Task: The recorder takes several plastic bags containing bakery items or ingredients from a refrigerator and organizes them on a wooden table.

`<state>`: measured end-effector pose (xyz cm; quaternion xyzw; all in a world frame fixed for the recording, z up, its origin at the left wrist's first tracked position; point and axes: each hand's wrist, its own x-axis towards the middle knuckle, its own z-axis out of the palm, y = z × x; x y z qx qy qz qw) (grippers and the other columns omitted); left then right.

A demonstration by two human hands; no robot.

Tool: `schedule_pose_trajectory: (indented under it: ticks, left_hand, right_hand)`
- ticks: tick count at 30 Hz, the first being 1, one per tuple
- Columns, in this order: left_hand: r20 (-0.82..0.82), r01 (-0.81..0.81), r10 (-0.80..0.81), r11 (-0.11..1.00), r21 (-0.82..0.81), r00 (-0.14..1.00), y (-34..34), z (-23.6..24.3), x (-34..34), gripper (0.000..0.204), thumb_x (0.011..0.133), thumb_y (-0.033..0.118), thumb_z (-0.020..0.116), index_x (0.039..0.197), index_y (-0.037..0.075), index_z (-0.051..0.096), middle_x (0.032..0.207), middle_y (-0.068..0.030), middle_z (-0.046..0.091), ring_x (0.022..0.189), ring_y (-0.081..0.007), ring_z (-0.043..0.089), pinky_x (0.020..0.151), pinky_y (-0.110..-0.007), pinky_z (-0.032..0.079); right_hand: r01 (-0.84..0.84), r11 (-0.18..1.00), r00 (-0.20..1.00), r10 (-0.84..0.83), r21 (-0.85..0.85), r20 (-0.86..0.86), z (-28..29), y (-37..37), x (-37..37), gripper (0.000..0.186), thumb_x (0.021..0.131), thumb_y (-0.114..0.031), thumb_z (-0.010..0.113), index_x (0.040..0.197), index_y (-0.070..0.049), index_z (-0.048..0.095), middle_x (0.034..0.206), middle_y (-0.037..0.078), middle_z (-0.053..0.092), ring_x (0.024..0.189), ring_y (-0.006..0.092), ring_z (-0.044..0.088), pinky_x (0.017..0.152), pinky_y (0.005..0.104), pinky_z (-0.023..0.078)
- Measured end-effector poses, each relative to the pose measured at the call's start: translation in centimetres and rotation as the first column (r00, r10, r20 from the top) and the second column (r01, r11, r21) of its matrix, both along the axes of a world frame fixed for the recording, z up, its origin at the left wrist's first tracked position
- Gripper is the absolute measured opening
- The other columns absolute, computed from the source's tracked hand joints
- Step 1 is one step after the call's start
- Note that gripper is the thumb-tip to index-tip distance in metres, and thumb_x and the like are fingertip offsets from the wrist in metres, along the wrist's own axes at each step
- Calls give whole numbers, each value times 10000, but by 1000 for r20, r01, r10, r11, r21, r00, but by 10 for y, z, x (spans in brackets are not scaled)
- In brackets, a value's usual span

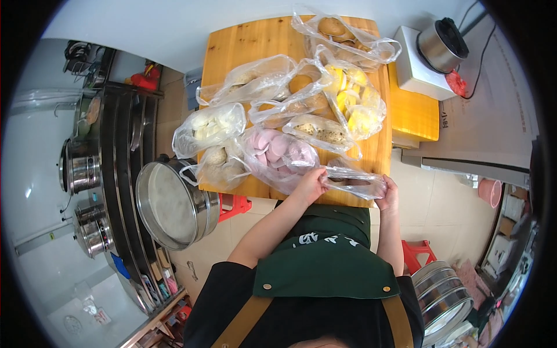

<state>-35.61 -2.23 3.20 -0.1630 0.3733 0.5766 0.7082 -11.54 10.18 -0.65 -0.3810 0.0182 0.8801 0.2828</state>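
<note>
My left hand [314, 182] and my right hand [388, 195] pinch opposite ends of a clear plastic bag [355, 184] at the table's near edge. Brownish contents show through it, too blurred to name. Just left of my left hand lies a bag of pink round buns [275, 149]. Beyond the held bag rests a bag of speckled brown food [319, 130]. Farther off are a bag of yellow pieces [351, 95] and a bag of brown round buns [299, 93]. At the left edge are a bag of white pieces [212, 126] and a bag of greyish buns [217, 162].
The wooden table [243, 43] stands against a white wall. Another bag of brown buns [336, 32] lies at its far right corner. A metal kettle [442, 46] sits on a white box at right. Round steamers [168, 203] stand left; stacked steamers [441, 301] stand lower right.
</note>
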Motion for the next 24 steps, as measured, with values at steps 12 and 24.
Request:
schedule_pose_trajectory:
  ticks: [12, 24]
  left_hand:
    - [-629, 418, -296, 907, 52, 719, -54, 59, 0, 419, 868, 216, 482, 1249, 80, 371, 1100, -84, 508, 987, -142, 493, 806, -285, 423]
    - [-489, -412, 73, 655, -633, 869, -406, -31, 16, 377, 787, 306, 592, 1071, 78, 497, 919, -83, 586, 759, -167, 584, 677, -260, 489]
  right_hand:
    - [-595, 636, 388, -308, 492, 869, 7, 22, -11, 268, 831, -231, 575, 930, 18, 555, 791, 67, 585, 720, 124, 525, 667, 244, 434]
    - [-683, 22, 554, -636, 730, 537, 135, -1, -159, 269, 828, -183, 582, 1003, 12, 521, 930, 99, 570, 804, 157, 530, 730, 261, 434]
